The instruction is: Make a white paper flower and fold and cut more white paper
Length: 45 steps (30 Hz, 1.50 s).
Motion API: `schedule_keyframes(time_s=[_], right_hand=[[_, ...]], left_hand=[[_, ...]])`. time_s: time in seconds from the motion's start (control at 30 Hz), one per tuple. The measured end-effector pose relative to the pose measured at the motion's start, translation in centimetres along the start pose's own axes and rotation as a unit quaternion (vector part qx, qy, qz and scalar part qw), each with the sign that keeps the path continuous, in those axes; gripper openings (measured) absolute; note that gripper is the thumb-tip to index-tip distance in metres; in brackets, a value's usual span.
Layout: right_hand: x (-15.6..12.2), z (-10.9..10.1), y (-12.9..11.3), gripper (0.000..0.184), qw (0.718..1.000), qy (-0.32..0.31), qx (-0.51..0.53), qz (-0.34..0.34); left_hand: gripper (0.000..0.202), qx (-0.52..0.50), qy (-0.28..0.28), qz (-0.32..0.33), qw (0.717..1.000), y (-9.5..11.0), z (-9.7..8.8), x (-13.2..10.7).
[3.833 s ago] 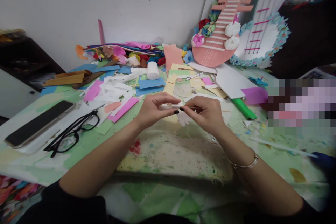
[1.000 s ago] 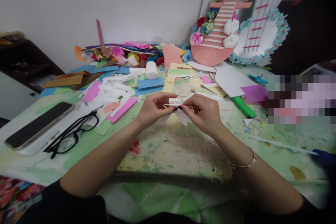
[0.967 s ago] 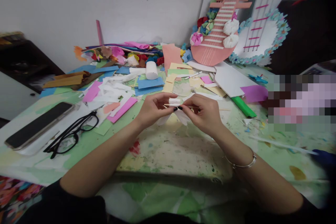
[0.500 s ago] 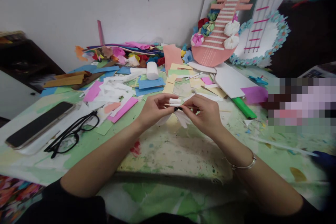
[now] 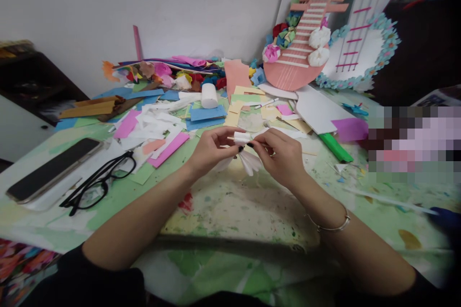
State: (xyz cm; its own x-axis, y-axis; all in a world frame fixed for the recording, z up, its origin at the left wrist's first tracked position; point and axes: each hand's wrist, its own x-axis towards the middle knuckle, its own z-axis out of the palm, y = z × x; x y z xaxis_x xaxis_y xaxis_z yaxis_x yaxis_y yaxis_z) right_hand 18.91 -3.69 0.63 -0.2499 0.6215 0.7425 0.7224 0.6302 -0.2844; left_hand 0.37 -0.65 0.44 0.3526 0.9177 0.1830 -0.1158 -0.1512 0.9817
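Green and white paint streaked the surface, which spread around and beneath both hands. Beyond the right hand, a pink paper stringed-instrument shape leaned upright, dressed with crumpled flowers. A paint-spotted slab lay below the hands, on the wearer's side. Well out to the left of the left hand rested a dark phone, and between the two sat black-framed glasses.

The left hand was curved, its thumb and fingers pinching a small roll of white paper. The right hand faced it, thumb and forefinger pressed together at the paper's right end. Beyond the left hand stood a white roll, and nearer to it lay folded blue paper. Pale petal-like strips hung just under the fingertips; whether they joined the rolled paper could not be told. Smallest, a thin stick poked from the paper's left end toward the left hand.
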Motion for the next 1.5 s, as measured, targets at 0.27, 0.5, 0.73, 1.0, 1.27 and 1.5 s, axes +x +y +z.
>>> schedule_keyframes(time_s=[0.27, 0.5, 0.73, 1.0, 1.27, 1.5], right_hand=[[0.0, 0.1, -0.2, 0.021, 1.000, 0.007, -0.009, -0.008], [0.0, 0.1, -0.2, 0.022, 0.999, 0.016, -0.028, -0.001], [0.0, -0.1, -0.3, 0.022, 0.999, 0.022, -0.011, 0.021], [0.0, -0.2, 0.0, 0.021, 0.999, 0.011, 0.028, 0.039], [-0.2, 0.1, 0.1, 0.021, 0.999, 0.001, 0.020, 0.041], [0.2, 0.2, 0.8, 0.021, 0.989, -0.127, 0.042, 0.055]], left_hand=[[0.035, -0.001, 0.013, -0.009, 1.000, 0.4, 0.3, 0.0], [0.036, -0.010, -0.004, -0.002, 1.000, 0.2, 0.1, 0.0], [0.038, -0.034, -0.013, -0.001, 0.999, -0.1, 0.0, -0.1], [0.039, -0.037, -0.006, -0.004, 0.999, 0.1, 0.2, -0.1], [0.038, -0.017, 0.011, 0.002, 1.000, 0.0, 0.2, -0.1], [0.036, 0.015, 0.030, 0.021, 0.999, -0.2, 0.0, 0.2]])
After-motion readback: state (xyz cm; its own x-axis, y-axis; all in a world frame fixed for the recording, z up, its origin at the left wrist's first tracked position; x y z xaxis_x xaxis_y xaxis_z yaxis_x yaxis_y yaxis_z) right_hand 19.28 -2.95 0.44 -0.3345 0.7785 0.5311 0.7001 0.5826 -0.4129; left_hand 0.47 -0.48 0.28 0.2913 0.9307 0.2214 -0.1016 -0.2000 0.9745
